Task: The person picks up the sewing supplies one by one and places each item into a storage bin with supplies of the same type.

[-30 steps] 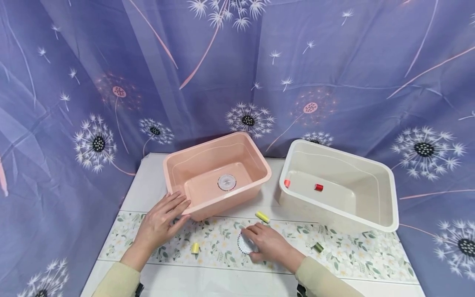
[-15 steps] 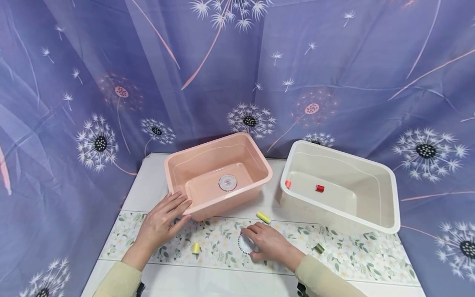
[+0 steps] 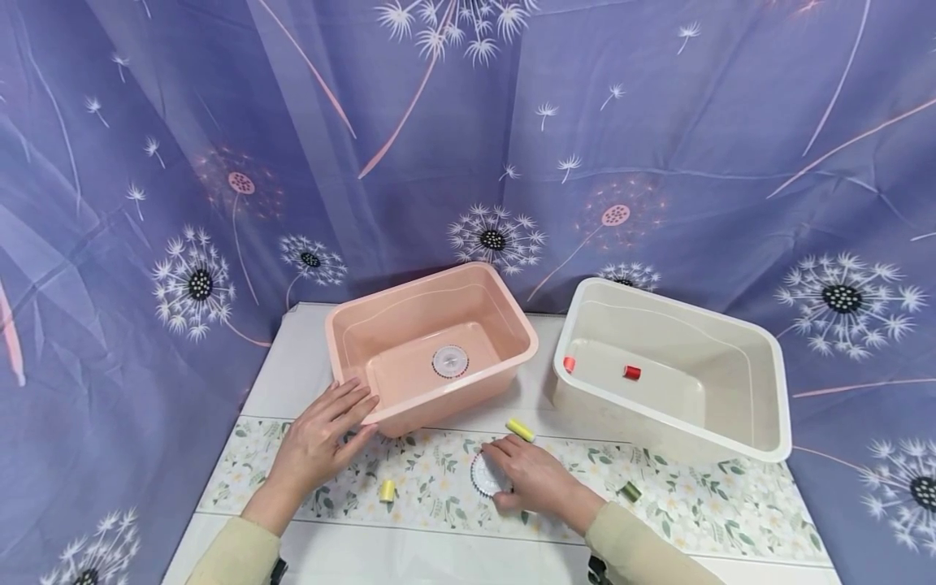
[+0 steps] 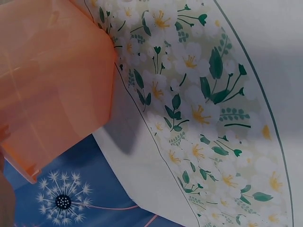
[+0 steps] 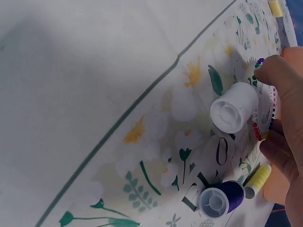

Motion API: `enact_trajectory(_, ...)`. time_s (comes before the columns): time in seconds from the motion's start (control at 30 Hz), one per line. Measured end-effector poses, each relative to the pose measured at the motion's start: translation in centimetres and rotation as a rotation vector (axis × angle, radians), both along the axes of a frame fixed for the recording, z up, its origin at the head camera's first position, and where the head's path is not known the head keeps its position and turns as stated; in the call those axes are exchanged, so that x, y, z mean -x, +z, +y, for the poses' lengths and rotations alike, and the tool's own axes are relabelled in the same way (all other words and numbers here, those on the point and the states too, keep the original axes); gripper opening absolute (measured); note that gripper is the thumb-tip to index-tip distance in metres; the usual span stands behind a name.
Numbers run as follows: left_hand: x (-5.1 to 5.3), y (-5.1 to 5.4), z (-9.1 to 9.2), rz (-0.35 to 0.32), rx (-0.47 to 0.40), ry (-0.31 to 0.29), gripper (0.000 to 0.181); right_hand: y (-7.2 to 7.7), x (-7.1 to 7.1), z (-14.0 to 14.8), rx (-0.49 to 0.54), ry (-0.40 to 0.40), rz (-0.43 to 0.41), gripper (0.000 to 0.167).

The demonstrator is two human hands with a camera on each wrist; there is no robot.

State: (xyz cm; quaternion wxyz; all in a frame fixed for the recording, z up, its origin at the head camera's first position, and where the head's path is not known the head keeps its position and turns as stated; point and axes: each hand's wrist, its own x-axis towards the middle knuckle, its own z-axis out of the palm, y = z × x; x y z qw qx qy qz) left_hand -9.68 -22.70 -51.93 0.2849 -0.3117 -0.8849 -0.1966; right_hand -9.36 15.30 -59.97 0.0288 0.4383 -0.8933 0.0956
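Note:
My left hand (image 3: pixel 318 439) holds the front left corner of a pink plastic bin (image 3: pixel 439 406), fingers over the rim and thumb outside. In the left wrist view the bin (image 4: pixel 61 75) fills the upper left. A wheel of pearl-headed pins (image 3: pixel 484 475) is on the floral strip, its edge between the thumb and fingers of my right hand (image 3: pixel 534 479). The right wrist view shows the pin wheel (image 5: pixel 266 106) tilted edge-on. Beside it lie a white thread spool (image 5: pixel 234 108) and a purple one (image 5: pixel 222 198), both hidden in the head view.
A second pin wheel (image 3: pixel 449 361) lies inside the pink bin. The cream bin (image 3: pixel 673 439) at right holds a red spool (image 3: pixel 632 372) and an orange-red spool (image 3: pixel 569 364). Yellow spools (image 3: pixel 387 491) and a green spool (image 3: pixel 630 491) lie on the table. Behind hangs a blue dandelion curtain (image 3: pixel 409 106).
The whole head view has shifted slightly. Both hands keep their places, at the bin corner and at the pin wheel.

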Motion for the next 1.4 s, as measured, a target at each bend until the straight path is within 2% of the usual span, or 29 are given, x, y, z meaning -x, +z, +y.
enact_trajectory(0.27,0.0,0.1,0.1,0.004,-0.009,-0.011,0.055,0.2,0.1,0.3,-0.021,-0.03,-0.053,0.083)
enact_trajectory(0.53,0.0,0.0,0.1,0.006,-0.008,-0.013,0.055,0.8,0.3,0.6,-0.029,-0.02,-0.054,0.081)
enact_trajectory(0.9,0.0,0.0,0.1,0.009,0.001,0.001,0.056,1.6,0.3,1.0,-0.005,-0.025,-0.019,0.083)
enact_trajectory(1.4,0.0,0.0,0.0,0.014,-0.002,-0.009,0.05,5.0,0.4,1.3,0.08,0.012,0.12,0.082)
